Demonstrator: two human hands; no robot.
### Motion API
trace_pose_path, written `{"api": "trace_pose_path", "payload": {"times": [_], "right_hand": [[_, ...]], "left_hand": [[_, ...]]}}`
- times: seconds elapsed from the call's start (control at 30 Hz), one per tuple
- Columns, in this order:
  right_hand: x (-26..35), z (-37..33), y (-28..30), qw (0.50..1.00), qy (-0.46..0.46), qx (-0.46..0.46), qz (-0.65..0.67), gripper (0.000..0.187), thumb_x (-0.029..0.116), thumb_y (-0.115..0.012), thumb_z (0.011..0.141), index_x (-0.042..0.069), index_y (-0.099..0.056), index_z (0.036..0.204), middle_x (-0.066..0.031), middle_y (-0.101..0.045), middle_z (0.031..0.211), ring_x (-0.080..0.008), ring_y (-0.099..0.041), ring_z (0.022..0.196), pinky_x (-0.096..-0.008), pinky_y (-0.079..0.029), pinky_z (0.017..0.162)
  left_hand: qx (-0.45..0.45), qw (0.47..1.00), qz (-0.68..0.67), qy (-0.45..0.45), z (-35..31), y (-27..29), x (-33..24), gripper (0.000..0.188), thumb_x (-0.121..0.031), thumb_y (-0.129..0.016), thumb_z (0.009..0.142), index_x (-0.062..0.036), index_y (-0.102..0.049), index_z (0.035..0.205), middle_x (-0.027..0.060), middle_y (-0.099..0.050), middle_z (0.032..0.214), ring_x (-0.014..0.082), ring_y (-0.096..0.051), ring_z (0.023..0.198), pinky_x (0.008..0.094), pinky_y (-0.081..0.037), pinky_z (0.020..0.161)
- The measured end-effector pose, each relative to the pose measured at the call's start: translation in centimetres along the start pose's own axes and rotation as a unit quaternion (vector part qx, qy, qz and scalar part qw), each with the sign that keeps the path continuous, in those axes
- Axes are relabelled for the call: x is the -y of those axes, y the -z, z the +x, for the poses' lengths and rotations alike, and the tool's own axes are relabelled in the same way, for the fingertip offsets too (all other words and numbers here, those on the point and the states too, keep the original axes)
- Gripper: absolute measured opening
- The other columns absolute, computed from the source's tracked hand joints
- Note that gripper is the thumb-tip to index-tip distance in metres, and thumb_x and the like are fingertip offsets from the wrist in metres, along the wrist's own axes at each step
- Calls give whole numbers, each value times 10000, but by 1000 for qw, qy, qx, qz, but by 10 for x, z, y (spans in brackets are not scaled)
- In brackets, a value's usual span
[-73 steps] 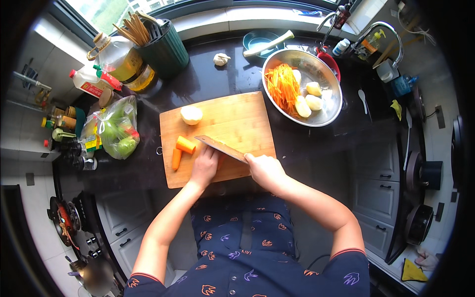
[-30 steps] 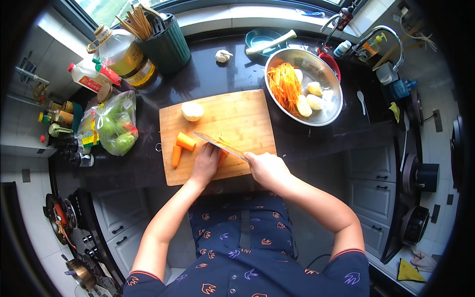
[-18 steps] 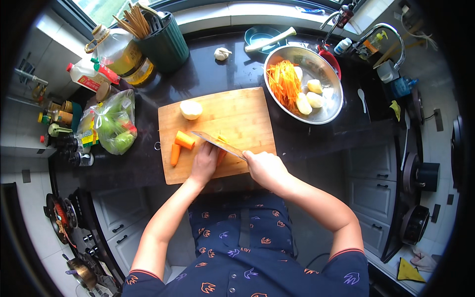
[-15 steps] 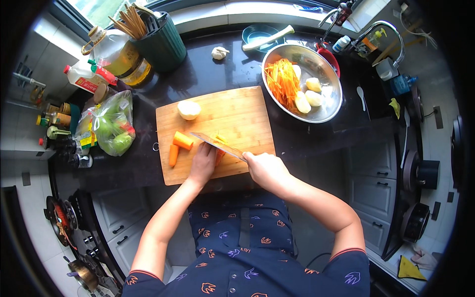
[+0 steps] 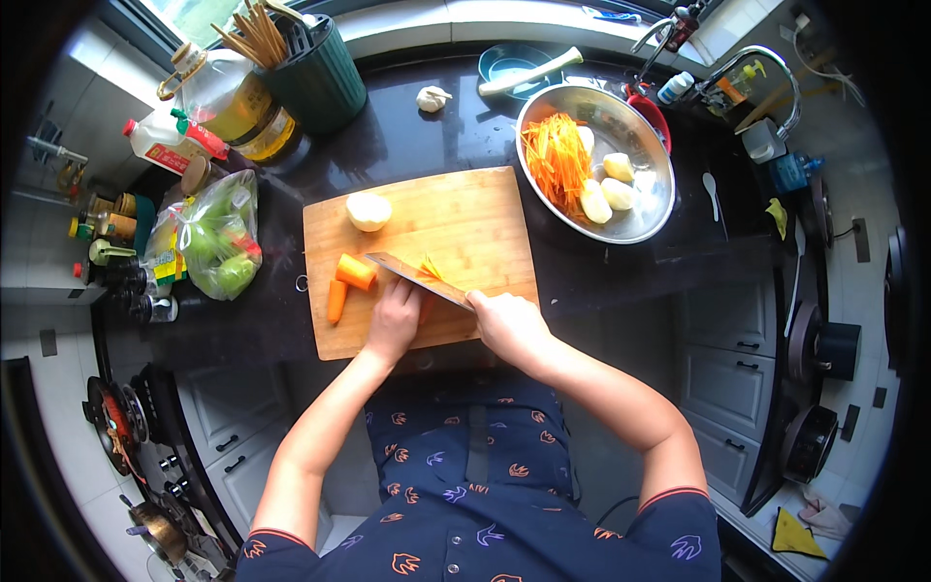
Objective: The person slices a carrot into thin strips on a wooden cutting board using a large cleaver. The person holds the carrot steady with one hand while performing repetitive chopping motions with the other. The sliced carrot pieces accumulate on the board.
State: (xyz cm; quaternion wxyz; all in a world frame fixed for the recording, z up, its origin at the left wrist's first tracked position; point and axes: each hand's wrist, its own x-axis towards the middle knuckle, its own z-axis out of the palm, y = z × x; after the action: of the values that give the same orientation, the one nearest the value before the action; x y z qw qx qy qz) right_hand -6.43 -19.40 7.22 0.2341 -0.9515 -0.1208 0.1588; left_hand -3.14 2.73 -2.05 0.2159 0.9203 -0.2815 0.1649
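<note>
A wooden cutting board [image 5: 485,218] lies before me on the dark counter. My right hand [image 5: 511,328] is closed round the handle of a kitchen knife [image 5: 424,279], its wide blade slanting up and left over the board. Just below the blade, my left hand [image 5: 393,322] has its fingers bent down on a carrot [image 5: 426,307], mostly hidden by hand and blade. Thin carrot strips [image 5: 430,266] lie along the blade's far side. Two carrot chunks, a thick one [image 5: 356,272] and a slimmer one [image 5: 336,302], rest to the left. Behind them sits a pale, round, peeled vegetable [image 5: 369,211].
Right of the board, a steel bowl [image 5: 652,199] holds shredded carrot [image 5: 556,165] and several peeled potatoes [image 5: 618,192]. Garlic [image 5: 433,99] and a teal dish [image 5: 504,63] are behind. A bag of green vegetables [image 5: 225,238], an oil jug [image 5: 228,102] and a chopstick holder [image 5: 325,82] stand left.
The knife and my right hand have shifted slightly left along the carrot. My left hand stays bent over it. The whole view has moved a little.
</note>
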Motion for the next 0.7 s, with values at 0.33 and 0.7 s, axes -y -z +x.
{"api": "trace_pose_path", "payload": {"times": [0.33, 0.7], "right_hand": [[-1, -18, 19, 999, -8, 32, -6, 122, 93, -524, 938, 6, -587, 994, -246, -702, 784, -436, -713, 766, -527, -573, 688], [7, -15, 25, 1000, -6, 30, 6, 129, 91, -521, 936, 4, -601, 988, -248, -704, 795, -434, -714, 776, -530, -574, 700]], "left_hand": [[-10, 999, 17, -27, 0, -1, 3, 214, -154, -738, 857, -28, -695, 1025, 144, -662, 1006, 330, -654, 997, 437, -552, 868], [-6, 999, 28, -35, -2, -2, 7, 190, -158, -753, 865, -44, -690, 1002, 129, -656, 1005, 326, -656, 960, 405, -573, 819]]}}
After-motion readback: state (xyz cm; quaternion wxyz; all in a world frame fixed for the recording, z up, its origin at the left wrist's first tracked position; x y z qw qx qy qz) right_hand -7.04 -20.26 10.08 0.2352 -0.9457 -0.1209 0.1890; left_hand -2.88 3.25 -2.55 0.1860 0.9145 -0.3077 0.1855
